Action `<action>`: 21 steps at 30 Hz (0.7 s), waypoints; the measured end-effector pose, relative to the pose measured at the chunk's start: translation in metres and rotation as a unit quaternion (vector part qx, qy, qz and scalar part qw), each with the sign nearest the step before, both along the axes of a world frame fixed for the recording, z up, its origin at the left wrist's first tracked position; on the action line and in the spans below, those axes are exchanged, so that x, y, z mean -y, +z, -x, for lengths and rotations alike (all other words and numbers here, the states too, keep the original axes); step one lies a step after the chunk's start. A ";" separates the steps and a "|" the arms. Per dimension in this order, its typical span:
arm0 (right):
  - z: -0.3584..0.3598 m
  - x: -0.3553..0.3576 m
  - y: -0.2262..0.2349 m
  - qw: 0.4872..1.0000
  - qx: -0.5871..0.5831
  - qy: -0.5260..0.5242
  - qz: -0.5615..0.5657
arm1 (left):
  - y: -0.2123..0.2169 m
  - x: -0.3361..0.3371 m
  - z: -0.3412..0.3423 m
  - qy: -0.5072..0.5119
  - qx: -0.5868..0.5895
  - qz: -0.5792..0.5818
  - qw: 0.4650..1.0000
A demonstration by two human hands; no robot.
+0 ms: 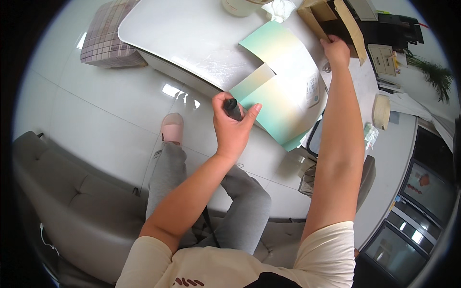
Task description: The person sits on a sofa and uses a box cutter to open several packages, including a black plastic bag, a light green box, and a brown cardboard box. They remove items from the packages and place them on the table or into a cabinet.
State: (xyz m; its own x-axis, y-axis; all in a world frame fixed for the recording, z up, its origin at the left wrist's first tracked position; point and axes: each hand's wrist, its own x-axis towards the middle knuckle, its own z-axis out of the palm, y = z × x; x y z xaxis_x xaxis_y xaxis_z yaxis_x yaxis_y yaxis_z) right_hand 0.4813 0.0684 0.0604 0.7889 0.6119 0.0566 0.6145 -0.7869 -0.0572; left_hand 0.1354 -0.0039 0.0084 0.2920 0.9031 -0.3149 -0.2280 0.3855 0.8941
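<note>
A short black cylindrical object (232, 109) is held in the left hand (233, 122), its fingers curled around it and the thumb reaching out to the right, above the near edge of a white table (187, 33). An open brown cardboard box (312, 23) at the far right of the table is met by the right hand (336, 52); the fingers are bent at its opening, but whether anything is gripped cannot be told, since the fingertips are partly hidden. Between the hands, much of the tabletop is covered by a folded green-and-cream card sheet (281, 98), notched on its left side and jutting past the near edge. A raised box flap (353, 31) stands just beside the right hand. Near the sheet's far end, a crumpled white tissue (280, 8) and a pale cup (240, 6) are placed. The right side of the table is crossed by the right forearm, beyond which a beige pouch (382, 111) and a tissue packet (370, 135) are seen. A plaid-covered stool (103, 41) is set at the table's left end; below, a pink slipper (173, 128) is worn on tiled floor (115, 103), beside a grey tufted sofa (72, 192).
</note>
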 end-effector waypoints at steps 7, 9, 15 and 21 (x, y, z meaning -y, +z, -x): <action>0.014 0.039 0.040 0.977 0.205 0.050 -0.037 | 0.002 0.003 0.002 0.041 -0.003 -0.030 0.999; 0.014 0.068 0.063 0.970 0.221 0.073 -0.066 | 0.003 0.002 0.006 0.052 -0.009 -0.031 0.998; 0.086 0.219 0.132 0.963 0.165 0.177 -0.119 | -0.010 -0.004 0.012 0.104 0.006 -0.072 0.992; 0.256 0.353 0.193 0.963 -0.122 0.182 -0.154 | 0.014 0.021 0.062 -0.067 0.105 -0.150 0.981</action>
